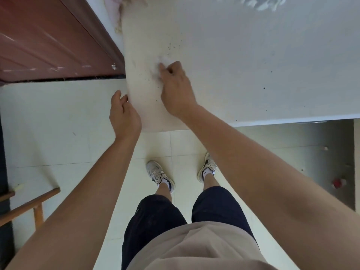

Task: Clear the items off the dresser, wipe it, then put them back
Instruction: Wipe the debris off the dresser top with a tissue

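Observation:
The cream dresser top [148, 36] stretches away from me, speckled with dark crumbs and dust. My right hand [176, 88] grips a small white wad of tissue or cloth [158, 64] and presses it on the surface near the middle. My left hand [123, 114] rests against the dresser's left edge near the front corner, its fingers loosely bent over the rim. No items stand on the visible part of the dresser.
A reddish-brown door [48, 41] stands left of the dresser. A white bed surface [263, 55] adjoins it on the right. Pinkish cloth [116, 8] lies at the far end. A wooden chair [29, 205] is at the lower left. My feet stand on pale tiles.

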